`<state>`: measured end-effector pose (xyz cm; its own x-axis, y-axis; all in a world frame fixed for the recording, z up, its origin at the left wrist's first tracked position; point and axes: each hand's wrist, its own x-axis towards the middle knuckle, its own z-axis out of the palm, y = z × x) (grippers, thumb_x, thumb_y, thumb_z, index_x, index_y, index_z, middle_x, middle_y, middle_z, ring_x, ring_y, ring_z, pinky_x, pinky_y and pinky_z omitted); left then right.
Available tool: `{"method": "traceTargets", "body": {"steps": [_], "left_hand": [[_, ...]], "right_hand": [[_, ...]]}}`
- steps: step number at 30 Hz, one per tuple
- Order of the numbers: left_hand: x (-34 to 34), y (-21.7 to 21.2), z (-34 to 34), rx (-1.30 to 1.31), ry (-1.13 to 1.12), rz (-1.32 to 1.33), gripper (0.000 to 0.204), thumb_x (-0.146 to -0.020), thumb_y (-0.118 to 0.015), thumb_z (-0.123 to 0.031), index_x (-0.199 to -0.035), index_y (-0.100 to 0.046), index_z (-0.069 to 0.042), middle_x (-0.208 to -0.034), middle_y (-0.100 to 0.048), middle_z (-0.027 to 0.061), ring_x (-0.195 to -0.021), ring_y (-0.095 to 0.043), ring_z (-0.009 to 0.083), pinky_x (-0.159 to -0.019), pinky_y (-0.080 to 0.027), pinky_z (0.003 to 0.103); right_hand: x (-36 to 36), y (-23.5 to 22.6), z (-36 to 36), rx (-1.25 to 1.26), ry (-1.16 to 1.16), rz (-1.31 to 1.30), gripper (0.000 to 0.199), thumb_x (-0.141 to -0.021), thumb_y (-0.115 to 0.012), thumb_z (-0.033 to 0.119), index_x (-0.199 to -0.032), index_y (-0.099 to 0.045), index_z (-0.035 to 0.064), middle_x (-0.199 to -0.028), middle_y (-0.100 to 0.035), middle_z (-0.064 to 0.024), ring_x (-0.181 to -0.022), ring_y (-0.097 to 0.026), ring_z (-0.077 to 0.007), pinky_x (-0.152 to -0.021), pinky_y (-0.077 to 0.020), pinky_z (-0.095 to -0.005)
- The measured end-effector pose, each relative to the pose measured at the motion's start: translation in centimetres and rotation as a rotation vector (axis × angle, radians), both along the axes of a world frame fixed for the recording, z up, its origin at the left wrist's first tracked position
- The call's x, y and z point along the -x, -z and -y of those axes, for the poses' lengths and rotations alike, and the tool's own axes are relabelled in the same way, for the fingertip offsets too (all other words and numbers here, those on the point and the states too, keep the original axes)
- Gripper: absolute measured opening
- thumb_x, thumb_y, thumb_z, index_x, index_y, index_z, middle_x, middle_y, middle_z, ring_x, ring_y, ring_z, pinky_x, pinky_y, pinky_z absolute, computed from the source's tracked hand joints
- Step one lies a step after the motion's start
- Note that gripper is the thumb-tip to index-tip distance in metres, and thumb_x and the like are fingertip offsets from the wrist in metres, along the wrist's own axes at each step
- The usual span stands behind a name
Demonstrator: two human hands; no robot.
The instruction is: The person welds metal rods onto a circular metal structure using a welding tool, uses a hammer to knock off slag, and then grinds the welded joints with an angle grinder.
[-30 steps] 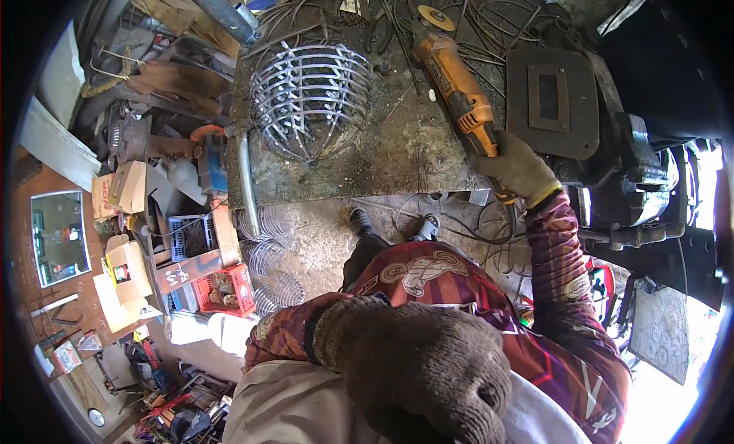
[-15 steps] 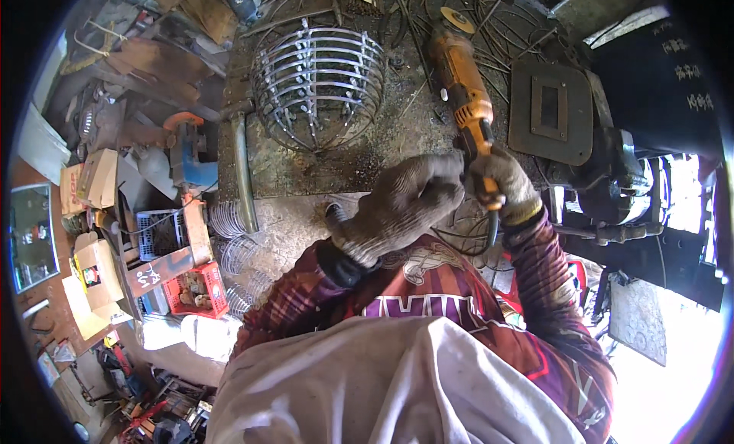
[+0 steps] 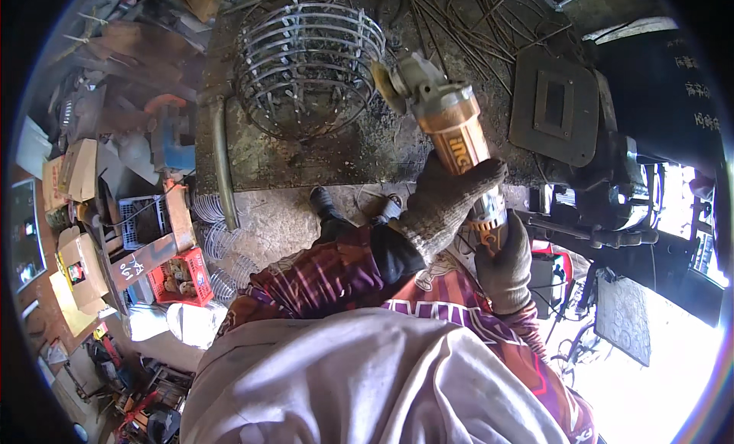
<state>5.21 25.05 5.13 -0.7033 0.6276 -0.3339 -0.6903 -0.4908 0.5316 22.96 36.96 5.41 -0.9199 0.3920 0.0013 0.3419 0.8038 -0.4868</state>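
Note:
Both my gloved hands grip an orange angle grinder [image 3: 451, 127]. My left hand [image 3: 447, 199] wraps the middle of its body, and my right hand [image 3: 506, 262] holds the rear handle just below. The grinder's disc end [image 3: 391, 83] points up and left, close to the right edge of a round wire cage [image 3: 306, 66] made of bent steel rods. The cage rests on a dirty metal workbench [image 3: 367, 153]. Both gloves are grey knit. My sleeves are patterned maroon.
A dark welding mask [image 3: 554, 104] lies on the bench at the right, with loose wire [image 3: 466, 24] behind. A bent pipe [image 3: 220, 165] runs along the bench's left edge. On the floor at left are a red crate [image 3: 182, 276], a blue crate [image 3: 141, 221] and cardboard boxes [image 3: 73, 260].
My left hand rose from near my chest and took hold of the grinder's body. The grinder has swung down and left, its disc now near the wire cage.

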Motion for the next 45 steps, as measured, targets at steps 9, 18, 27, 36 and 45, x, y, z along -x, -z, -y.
{"method": "traceTargets", "body": {"steps": [9, 18, 27, 36, 45], "left_hand": [[-3.2, 3.7, 0.1, -0.011, -0.033, -0.106, 0.057, -0.081, -0.091, -0.021, -0.125, -0.059, -0.005, -0.104, -0.071, 0.0052, -0.093, -0.071, 0.0168, -0.082, -0.06, 0.034], [-5.6, 6.3, 1.5, -0.259, 0.12, 0.058, 0.053, -0.092, -0.075, -0.011, -0.14, -0.053, 0.0, -0.129, -0.066, 0.0167, -0.117, -0.068, 0.0265, -0.1, -0.056, 0.041], [-5.8, 6.3, 2.4, -0.275, 0.09, 0.142, 0.047, -0.085, -0.086, -0.018, -0.124, -0.062, -0.006, -0.111, -0.07, 0.0061, -0.1, -0.069, 0.0171, -0.088, -0.057, 0.036], [-4.8, 6.3, 4.1, -0.248, 0.173, 0.2, 0.05, -0.086, -0.086, -0.022, -0.126, -0.062, -0.004, -0.11, -0.071, 0.0074, -0.099, -0.069, 0.0174, -0.087, -0.057, 0.036], [-4.5, 6.3, 4.8, -0.327, 0.113, 0.261, 0.053, -0.086, -0.086, -0.019, -0.131, -0.06, -0.005, -0.117, -0.07, 0.0087, -0.106, -0.069, 0.0193, -0.092, -0.057, 0.036]], "right_hand": [[3.9, -5.9, -0.7, 0.984, 0.153, 0.449, 0.068, -0.085, -0.078, 0.008, -0.145, -0.05, -0.0026, -0.132, -0.067, -0.0103, -0.12, -0.063, -0.0174, -0.104, -0.0503, -0.036], [3.7, -5.9, -0.1, 0.84, 0.029, 0.575, 0.077, -0.082, -0.083, 0.012, -0.149, -0.046, -0.0009, -0.135, -0.066, -0.0143, -0.123, -0.064, -0.0207, -0.105, -0.0505, -0.0391], [3.1, -5.0, 1.3, 0.574, -0.008, 0.599, 0.066, -0.08, -0.08, 0.007, -0.14, -0.053, 0.0017, -0.129, -0.069, -0.0139, -0.117, -0.068, -0.023, -0.101, -0.0539, -0.0385], [4.3, -5.2, 3.4, 0.447, 0.084, 0.695, 0.063, -0.083, -0.081, 0.012, -0.139, -0.054, 0.002, -0.127, -0.07, -0.0149, -0.115, -0.07, -0.0229, -0.097, -0.0555, -0.0385], [4.1, -4.4, 3.6, 0.442, 0.109, 0.749, 0.063, -0.083, -0.082, 0.009, -0.138, -0.053, 0.0014, -0.128, -0.07, -0.015, -0.117, -0.069, -0.0228, -0.098, -0.0553, -0.0377]]}}
